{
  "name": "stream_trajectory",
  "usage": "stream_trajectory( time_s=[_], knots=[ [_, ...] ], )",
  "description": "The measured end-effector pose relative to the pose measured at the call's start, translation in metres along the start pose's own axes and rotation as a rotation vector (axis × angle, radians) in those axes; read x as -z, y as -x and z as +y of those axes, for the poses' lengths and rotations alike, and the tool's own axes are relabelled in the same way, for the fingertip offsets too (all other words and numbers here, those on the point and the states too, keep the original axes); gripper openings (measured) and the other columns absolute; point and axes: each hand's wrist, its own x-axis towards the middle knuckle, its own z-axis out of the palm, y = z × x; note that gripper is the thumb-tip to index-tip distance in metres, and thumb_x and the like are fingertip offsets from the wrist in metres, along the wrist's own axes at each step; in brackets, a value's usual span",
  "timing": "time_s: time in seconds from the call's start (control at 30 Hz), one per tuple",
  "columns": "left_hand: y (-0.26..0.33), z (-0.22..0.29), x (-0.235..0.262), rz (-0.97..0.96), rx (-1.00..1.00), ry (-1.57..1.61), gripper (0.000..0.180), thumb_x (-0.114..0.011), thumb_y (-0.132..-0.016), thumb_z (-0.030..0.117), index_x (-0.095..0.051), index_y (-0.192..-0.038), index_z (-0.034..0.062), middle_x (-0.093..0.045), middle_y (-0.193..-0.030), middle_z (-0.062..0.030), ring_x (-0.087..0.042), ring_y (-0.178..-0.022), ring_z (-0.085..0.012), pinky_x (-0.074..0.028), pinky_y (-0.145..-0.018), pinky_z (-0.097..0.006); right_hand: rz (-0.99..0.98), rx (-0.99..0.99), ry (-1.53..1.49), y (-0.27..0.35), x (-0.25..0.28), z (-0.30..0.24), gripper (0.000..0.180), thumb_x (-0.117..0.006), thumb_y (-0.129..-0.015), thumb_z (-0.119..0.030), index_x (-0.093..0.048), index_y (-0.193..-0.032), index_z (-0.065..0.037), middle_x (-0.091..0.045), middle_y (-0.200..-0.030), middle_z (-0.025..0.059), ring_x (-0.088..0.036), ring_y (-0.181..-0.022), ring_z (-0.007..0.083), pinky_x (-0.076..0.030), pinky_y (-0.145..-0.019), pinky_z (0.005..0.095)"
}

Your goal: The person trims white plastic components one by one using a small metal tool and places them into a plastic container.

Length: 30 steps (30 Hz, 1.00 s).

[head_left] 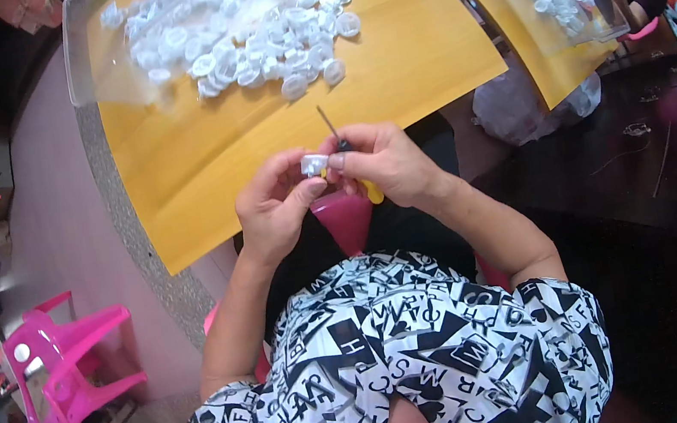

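Centrally, left hand (271,207) and right hand (394,162) pinching a white part (314,165), screwdriver (330,124) also held in the right, white pieces (273,52) heaped top centre, pink stool (76,404) lower left.

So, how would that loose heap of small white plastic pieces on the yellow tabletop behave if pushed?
The heap of small white plastic pieces would probably spread apart rather than move as one, since they lie jumbled. Each is likely light: the left hand pinches a white plastic piece between thumb and finger. They look stiff, many showing neat round rims.
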Motion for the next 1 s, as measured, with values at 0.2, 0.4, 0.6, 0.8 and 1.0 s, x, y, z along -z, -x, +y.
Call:
stream_trajectory(
  time_s=[0.2, 0.4, 0.6, 0.8, 1.0],
  knots=[
    [0.0, 0.001, 0.002, -0.024, -0.036, 0.114, 0.033, -0.066, -0.083, -0.006, -0.057, -0.114, -0.0037, -0.062, -0.113, -0.0133, -0.061, -0.1, -0.0176, -0.051, -0.087, -0.03, 0.018, -0.079, -0.225, -0.003, 0.004, 0.003, 0.019, -0.059, -0.092, -0.015, -0.06, -0.102, 0.001, -0.063, -0.082, 0.0057, -0.057, -0.061, 0.0079, -0.044, -0.053, 0.02],
    [0.005, -0.005, 0.0, -0.105, -0.156, 0.037, 0.037, -0.067, -0.079, -0.011, -0.058, -0.114, -0.0027, -0.058, -0.12, -0.0195, -0.06, -0.105, -0.0217, -0.051, -0.088, -0.032, -0.033, -0.095, -0.279, 0.001, 0.004, 0.008, 0.016, -0.063, -0.087, -0.013, -0.061, -0.097, 0.0, -0.063, -0.079, 0.0053, -0.057, -0.059, 0.0075, -0.043, -0.051, 0.0196],
    [0.006, -0.005, -0.005, -0.118, -0.151, -0.032, 0.041, -0.067, -0.079, -0.01, -0.055, -0.118, -0.0031, -0.054, -0.125, -0.0202, -0.058, -0.109, -0.0237, -0.05, -0.091, -0.033, 0.036, -0.013, 0.038, 0.009, 0.0, -0.007, 0.017, -0.063, -0.083, -0.008, -0.061, -0.097, 0.001, -0.06, -0.077, 0.0024, -0.054, -0.063, 0.0054, -0.042, -0.055, 0.0197],
    [0.005, 0.005, -0.001, -0.041, 0.273, 0.193, 0.034, -0.062, -0.091, 0.008, -0.055, -0.123, -0.0041, -0.063, -0.111, -0.0122, -0.061, -0.099, -0.0164, -0.052, -0.084, -0.029, 0.079, 0.159, 0.534, 0.01, -0.001, -0.012, 0.018, -0.058, -0.078, -0.007, -0.063, -0.092, 0.002, -0.06, -0.076, 0.0028, -0.053, -0.068, 0.0076, -0.043, -0.06, 0.0226],
    [0.001, 0.007, 0.006, -0.143, 0.375, 0.138, 0.029, -0.065, -0.09, 0.01, -0.06, -0.115, -0.0034, -0.067, -0.098, -0.007, -0.062, -0.085, -0.0118, -0.051, -0.074, -0.024, 0.073, 0.186, 0.644, 0.007, 0.001, -0.003, 0.018, -0.056, -0.078, -0.004, -0.063, -0.093, 0.004, -0.061, -0.076, 0.0071, -0.055, -0.071, 0.0108, -0.046, -0.064, 0.0245]
  ],
)
